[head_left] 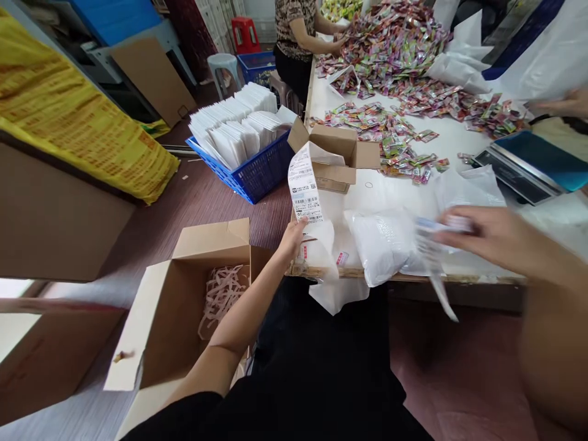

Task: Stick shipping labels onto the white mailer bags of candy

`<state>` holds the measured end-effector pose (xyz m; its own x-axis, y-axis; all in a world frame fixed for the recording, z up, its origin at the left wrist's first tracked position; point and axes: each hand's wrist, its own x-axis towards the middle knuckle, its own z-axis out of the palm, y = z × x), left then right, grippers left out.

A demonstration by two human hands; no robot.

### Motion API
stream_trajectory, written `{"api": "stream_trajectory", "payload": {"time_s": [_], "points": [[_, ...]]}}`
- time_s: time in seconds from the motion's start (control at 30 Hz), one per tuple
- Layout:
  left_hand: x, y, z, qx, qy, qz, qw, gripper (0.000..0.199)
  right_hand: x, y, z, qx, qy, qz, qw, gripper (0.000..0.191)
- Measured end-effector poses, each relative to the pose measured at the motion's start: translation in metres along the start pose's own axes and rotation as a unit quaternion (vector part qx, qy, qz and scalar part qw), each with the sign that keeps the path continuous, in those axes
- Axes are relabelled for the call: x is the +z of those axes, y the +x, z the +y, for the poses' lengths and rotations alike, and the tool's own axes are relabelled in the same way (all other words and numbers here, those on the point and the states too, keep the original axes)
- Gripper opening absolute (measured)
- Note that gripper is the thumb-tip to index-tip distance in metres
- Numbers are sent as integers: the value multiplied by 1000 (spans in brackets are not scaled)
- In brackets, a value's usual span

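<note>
My left hand (292,240) is closed on a strip of printed shipping labels (305,187), whose pale backing hangs over the table's front edge. My right hand (478,231) is closed around a blurred white and bluish item (441,225), from which a pale strip trails down past the edge. Between my hands a stuffed white plastic package (386,242) lies at the table's front. More white packages (468,187) lie behind my right hand. A small open cardboard box (333,153) stands behind the labels, with white paper in it.
Colourful small packets (390,55) are heaped on the table (340,211), where a person (298,30) works. A scale (528,165) stands right. A blue basket (261,165) of white envelopes and a large open box (179,312) with paper strips are left.
</note>
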<state>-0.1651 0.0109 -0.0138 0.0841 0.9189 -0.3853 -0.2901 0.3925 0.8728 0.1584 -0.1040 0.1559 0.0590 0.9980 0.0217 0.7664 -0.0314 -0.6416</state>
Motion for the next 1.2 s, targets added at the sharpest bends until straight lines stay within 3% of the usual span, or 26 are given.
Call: {"api": "stream_trajectory", "payload": {"time_s": [0.07,0.13,0.23,0.33,0.4,0.47,0.53,0.57,0.63,0.7,0.77,0.87,0.97,1.03,1.13,1.2], "points": [[3,-4,-3,8,16,-26,1000,31,35,45,16,15,-80,-106,991,35],[1,-7,-3,17,33,-49,998,31,63,69,28,19,-152,-102,983,42],[-10,-15,6,38,102,-60,992,24,65,59,38,-30,-183,23,982,76],[-8,-29,22,188,200,25,961,27,28,14,42,-47,-156,194,967,76],[14,-38,29,317,276,44,906,38,7,-12,48,6,-144,278,950,61],[54,-43,27,381,359,-59,850,39,7,-26,62,83,-134,287,945,52],[102,-40,15,372,425,-239,790,39,28,-28,84,151,-121,235,953,50],[124,-34,7,350,460,-302,758,41,43,-26,96,180,-117,198,956,51],[158,-18,-9,287,547,-360,699,55,73,-21,118,231,-114,122,959,55],[172,2,-20,237,609,-347,673,82,96,-18,132,263,-112,73,955,59],[171,17,-27,223,640,-317,664,100,106,-18,140,275,-109,53,954,63],[157,10,-39,293,645,-307,635,105,107,-22,146,275,-109,28,955,65],[142,-30,-60,393,615,-359,582,106,106,-21,152,281,-92,17,955,64],[130,-64,-78,417,588,-389,574,110,109,-19,152,294,-69,35,953,63],[103,-108,-100,354,567,-452,591,110,114,-20,141,283,82,95,951,61],[83,-128,-109,240,543,-550,588,101,113,-28,128,260,251,182,914,61]]}}
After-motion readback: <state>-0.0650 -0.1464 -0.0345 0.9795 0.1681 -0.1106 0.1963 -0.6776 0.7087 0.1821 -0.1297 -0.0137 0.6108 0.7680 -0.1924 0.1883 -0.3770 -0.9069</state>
